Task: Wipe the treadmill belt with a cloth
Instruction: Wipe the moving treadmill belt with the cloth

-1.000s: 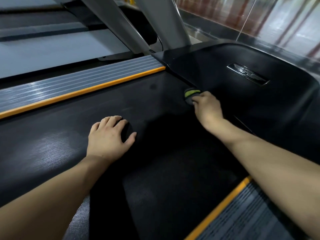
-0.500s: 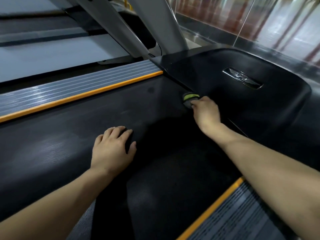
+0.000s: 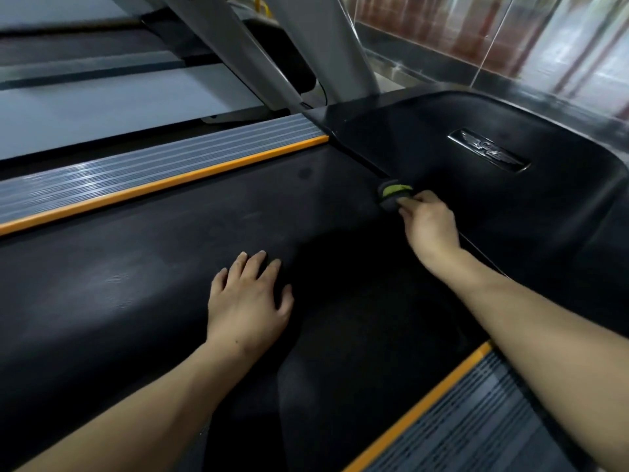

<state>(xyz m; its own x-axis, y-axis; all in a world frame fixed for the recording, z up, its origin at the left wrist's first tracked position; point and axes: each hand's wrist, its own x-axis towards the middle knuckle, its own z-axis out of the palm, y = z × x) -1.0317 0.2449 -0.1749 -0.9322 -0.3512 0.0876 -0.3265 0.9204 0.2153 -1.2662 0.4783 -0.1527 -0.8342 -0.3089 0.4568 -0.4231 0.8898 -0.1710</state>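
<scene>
The black treadmill belt (image 3: 163,260) runs across the view between two orange-edged side rails. My right hand (image 3: 427,226) reaches to the belt's front end and grips a small folded cloth (image 3: 391,195), dark grey with a yellow-green stripe, pressed where the belt meets the black motor cover (image 3: 510,206). My left hand (image 3: 250,298) lies flat on the belt with its fingers spread, nearer to me and to the left of the cloth. Most of the cloth is hidden under my right fingers.
A ribbed grey side rail with an orange strip (image 3: 160,178) borders the belt on the far side, another (image 3: 452,403) on the near right. Grey uprights (image 3: 238,52) rise behind the motor cover, which carries a metal emblem (image 3: 488,151). A glass wall (image 3: 510,35) stands beyond.
My right hand with the cloth stays at the belt's front edge. My left hand has slid a little along the belt toward the right, still flat. The view has shifted slightly.
</scene>
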